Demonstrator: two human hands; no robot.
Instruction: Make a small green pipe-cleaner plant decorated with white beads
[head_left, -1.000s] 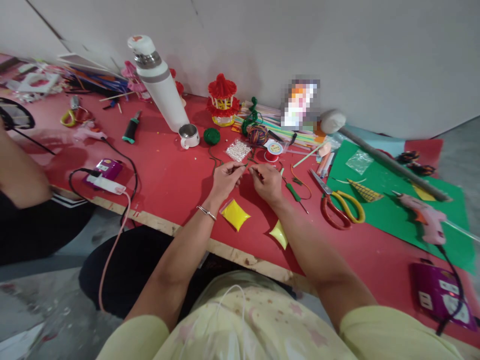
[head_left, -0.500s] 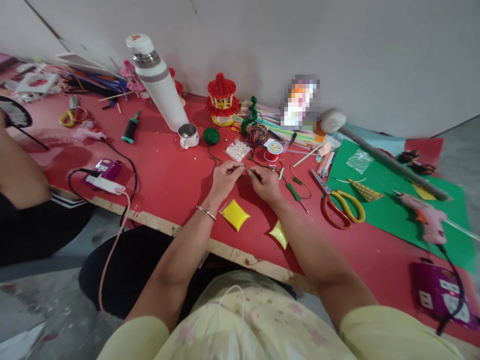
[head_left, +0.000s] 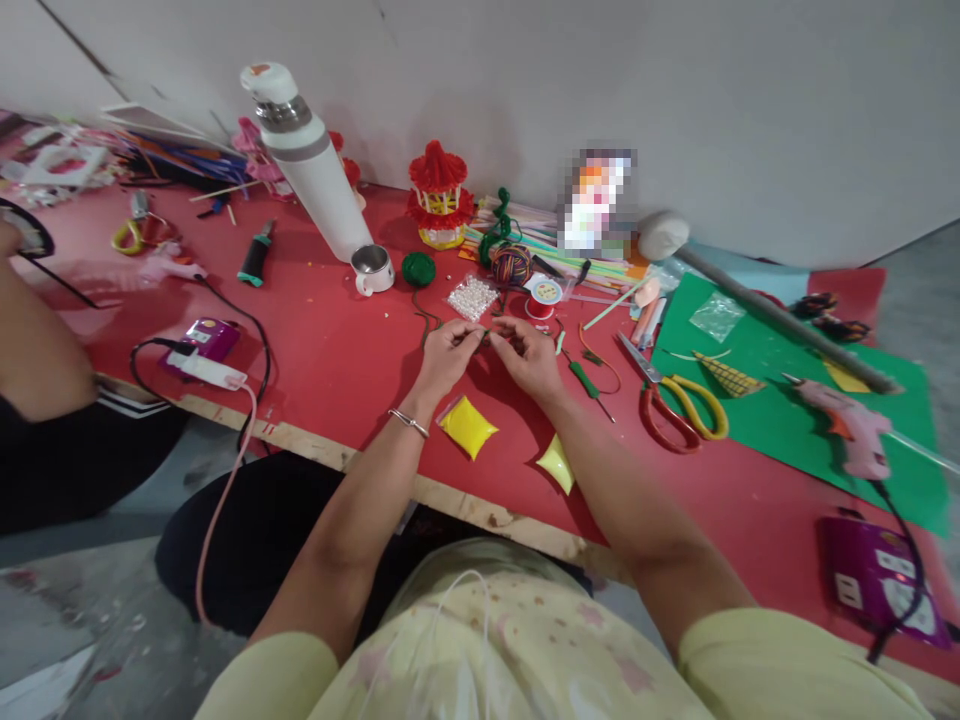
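My left hand (head_left: 448,352) and my right hand (head_left: 527,355) meet fingertip to fingertip above the red tabletop. Both are closed in a pinch on a thin dark cord (head_left: 429,318), which trails from beside my left hand toward the green yarn ball (head_left: 418,268). How the cord lies between the fingertips is too small to make out. Just beyond the hands lies a clear bag of white beads (head_left: 472,298). Nearer my body are a bright yellow packet (head_left: 469,427) and a pale yellow packet (head_left: 556,464), the latter partly hidden by my right forearm.
At the right are scissors (head_left: 679,405), a green-handled hook (head_left: 589,388), a pink glue gun (head_left: 847,425) and a purple power box (head_left: 877,575). A white flask (head_left: 319,180), steel cup (head_left: 373,268) and red lantern (head_left: 440,200) stand at the back. Another person's arm (head_left: 45,330) rests at the left.
My right hand's fingers have shifted slightly left and up, closer to my left fingertips. The whole view has moved a little; the things on the table lie as before.
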